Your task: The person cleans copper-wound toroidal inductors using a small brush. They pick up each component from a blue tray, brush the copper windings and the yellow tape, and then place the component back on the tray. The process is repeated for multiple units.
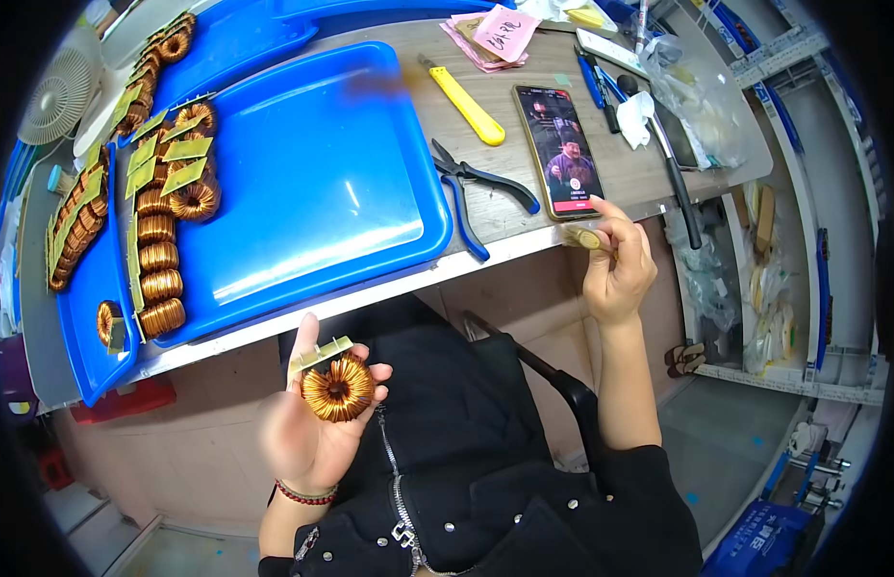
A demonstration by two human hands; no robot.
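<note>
My left hand [317,438] holds a copper-wound toroidal coil [338,388] over my lap, its fingers curled behind it. A small yellowish-green board [322,353] is attached to the coil's upper side. At the table's front edge, my right hand [620,264] has its index finger at the lower edge of a lit phone [562,154]. The other fingers are bent in around a small brownish-yellow rounded thing [585,238], whose kind I cannot make out. The phone lies face up on the table.
A blue tray [312,183] bears several coils with boards [158,228] along its left side. Blue-handled pliers [461,207], side cutters [485,180], a yellow utility knife [466,106] and pink slips [500,38] lie nearby. A black-handled tool [679,192] overhangs the table edge.
</note>
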